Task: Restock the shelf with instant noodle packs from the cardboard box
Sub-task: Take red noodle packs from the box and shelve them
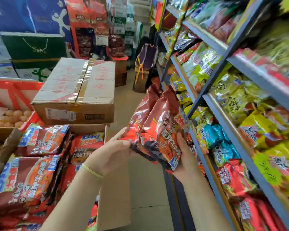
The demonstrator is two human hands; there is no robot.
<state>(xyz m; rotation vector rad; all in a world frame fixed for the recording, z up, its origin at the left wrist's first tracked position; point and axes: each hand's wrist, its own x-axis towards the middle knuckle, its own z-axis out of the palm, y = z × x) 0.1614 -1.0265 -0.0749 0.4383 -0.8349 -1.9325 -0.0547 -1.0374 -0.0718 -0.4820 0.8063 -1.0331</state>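
Two red instant noodle packs (158,127) are held upright between my hands, just left of the blue metal shelf (212,104). My left hand (113,152) grips their lower left edge. My right hand (185,155) supports them from below on the right. An open cardboard box (113,189) at the lower left holds several more red noodle packs (38,165). The shelf at the right carries yellow, green, blue and red packs on several levels.
A taped, closed cardboard box (77,90) stands behind the open one. Eggs (13,117) lie in a tray at the far left. Stacked cartons fill the back wall. A narrow floor aisle (128,97) runs between the boxes and the shelf.
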